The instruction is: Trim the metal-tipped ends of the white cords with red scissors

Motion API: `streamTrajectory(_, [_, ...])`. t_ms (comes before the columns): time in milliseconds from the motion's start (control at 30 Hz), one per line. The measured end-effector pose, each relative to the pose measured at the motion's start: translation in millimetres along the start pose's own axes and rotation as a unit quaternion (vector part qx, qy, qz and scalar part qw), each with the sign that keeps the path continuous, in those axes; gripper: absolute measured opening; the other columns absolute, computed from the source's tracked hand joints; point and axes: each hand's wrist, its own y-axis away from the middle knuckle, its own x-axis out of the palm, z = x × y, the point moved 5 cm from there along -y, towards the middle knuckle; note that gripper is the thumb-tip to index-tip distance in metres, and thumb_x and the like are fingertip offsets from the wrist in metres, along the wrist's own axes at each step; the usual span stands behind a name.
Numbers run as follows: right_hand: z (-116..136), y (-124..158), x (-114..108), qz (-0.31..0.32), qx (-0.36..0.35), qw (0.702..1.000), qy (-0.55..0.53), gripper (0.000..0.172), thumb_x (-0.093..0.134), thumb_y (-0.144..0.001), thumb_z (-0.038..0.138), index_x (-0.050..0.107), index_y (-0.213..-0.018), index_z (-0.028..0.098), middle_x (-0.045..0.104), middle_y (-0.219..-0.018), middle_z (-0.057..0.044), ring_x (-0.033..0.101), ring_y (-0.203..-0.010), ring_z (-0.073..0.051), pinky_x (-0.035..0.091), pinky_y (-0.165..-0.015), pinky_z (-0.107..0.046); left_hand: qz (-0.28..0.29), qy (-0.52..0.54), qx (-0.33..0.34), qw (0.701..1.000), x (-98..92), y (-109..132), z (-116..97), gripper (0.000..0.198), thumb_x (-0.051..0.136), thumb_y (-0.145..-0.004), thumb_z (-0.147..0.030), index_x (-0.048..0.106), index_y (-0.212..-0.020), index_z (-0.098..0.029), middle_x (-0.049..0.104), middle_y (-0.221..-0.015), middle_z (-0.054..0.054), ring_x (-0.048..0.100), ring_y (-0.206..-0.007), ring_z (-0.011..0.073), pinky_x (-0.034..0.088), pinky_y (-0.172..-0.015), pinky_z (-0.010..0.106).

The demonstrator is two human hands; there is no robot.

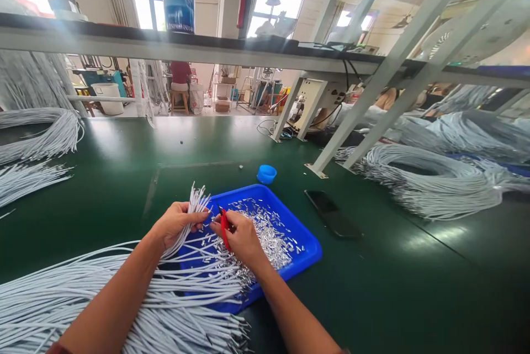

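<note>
Close in, a spread of loose white wires (53, 293) runs left to right, its tips over and beside the blue tray (308, 257). Above the tray's left side, the person's left hand (176, 222) is closed round a wire bundle (197, 199), which slants upward, tips pointing away from the body. The right hand (244, 239) curls round red-handled pliers (224, 230), long axis nearly fore-and-aft, dark nose aimed away; whether it touches a wire I can't tell. Small metal terminals (271, 238) litter the tray. Beyond sits a blue cap (266, 174).
</note>
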Motion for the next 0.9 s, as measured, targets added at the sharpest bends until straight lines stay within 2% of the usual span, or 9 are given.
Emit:
streamTrajectory(67, [-7.5, 0.0, 1.3, 0.031, 0.034, 0.999, 0.015, 0.022, 0.057, -0.078, 0.038, 0.059, -0.067, 0.018, 0.056, -0.066, 0.001, 0.049, -0.061, -0.013, 0.035, -0.056, -0.022, -0.009, 0.016, 0.006, 1.0, -2.6, 0.1, -2.6, 0.026, 0.082, -0.052, -0.023, 0.066, -0.066, -0.007, 0.056, -0.05, -0.001, 0.047, -0.045, 0.0055, 0.034, -0.043, 0.016])
streamTrajectory(267, [-12.2, 1.0, 1.4, 0.095, 0.073, 0.993, 0.025, 0.037, 0.054, -0.076, 0.043, 0.045, -0.051, 0.018, 0.043, -0.054, 0.004, 0.039, -0.052, -0.01, 0.025, -0.049, -0.021, -0.005, 0.025, 0.011, 1.0, -2.0, 2.6, -5.9, 0.027, 0.081, -0.053, -0.023, 0.066, -0.069, -0.008, 0.055, -0.052, -0.002, 0.045, -0.046, 0.0051, 0.031, -0.043, 0.016])
streamTrajectory(467, [-16.3, 3.8, 3.4, 0.104, 0.102, 0.989, 0.025, 0.042, 0.054, -0.074, 0.045, 0.037, -0.047, 0.017, 0.036, -0.049, 0.005, 0.033, -0.049, -0.009, 0.018, -0.047, -0.022, -0.009, -0.04, 0.07, 0.997, -2.3, 1.6, -8.9, 0.028, 0.078, -0.058, -0.029, 0.066, -0.073, -0.009, 0.054, -0.054, -0.002, 0.042, -0.048, 0.005, 0.031, -0.045, 0.017])
streamTrajectory(600, [-18.8, 5.3, 3.4, 0.096, 0.112, 0.988, 0.042, 0.043, 0.054, -0.074, 0.044, 0.035, -0.046, 0.017, 0.034, -0.047, 0.005, 0.032, -0.048, -0.009, 0.017, -0.047, -0.023, -0.046, -0.155, 0.117, 0.98, -5.0, 1.7, -11.2, 0.026, 0.076, -0.06, -0.031, 0.069, -0.076, -0.011, 0.056, -0.057, -0.001, 0.045, -0.051, 0.0077, 0.034, -0.049, 0.02])
streamTrajectory(667, [-19.9, 6.0, 3.8, 0.089, 0.114, 0.988, 0.049, 0.045, 0.054, -0.074, 0.045, 0.033, -0.045, 0.018, 0.032, -0.047, 0.005, 0.031, -0.048, -0.009, 0.017, -0.046, -0.023, -0.056, -0.171, 0.124, 0.976, -4.6, 2.8, -11.9, 0.026, 0.077, -0.058, -0.03, 0.069, -0.075, -0.011, 0.058, -0.059, -0.001, 0.047, -0.053, 0.0091, 0.036, -0.051, 0.021])
streamTrajectory(800, [-19.5, 5.7, 6.0, 0.078, 0.088, 0.992, 0.05, 0.046, 0.053, -0.075, 0.047, 0.036, -0.044, 0.018, 0.034, -0.048, 0.004, 0.033, -0.047, -0.009, 0.02, -0.046, -0.022, -0.004, -0.061, 0.077, 0.995, 1.1, 2.9, -7.3, 0.026, 0.078, -0.057, -0.028, 0.067, -0.072, -0.009, 0.055, -0.052, -0.001, 0.046, -0.047, 0.0082, 0.036, -0.048, 0.021])
streamTrajectory(900, [-15.7, 4.0, 6.5, 0.074, 0.05, 0.994, 0.058, 0.039, 0.055, -0.076, 0.046, 0.049, -0.049, 0.018, 0.046, -0.054, 0.003, 0.04, -0.051, -0.01, 0.025, -0.048, -0.022, 0.03, 0.005, 0.025, 0.999, 4.7, 1.6, -1.2, 0.025, 0.079, -0.057, -0.028, 0.065, -0.065, -0.009, 0.057, -0.053, 0.0, 0.048, -0.045, 0.0077, 0.036, -0.046, 0.021])
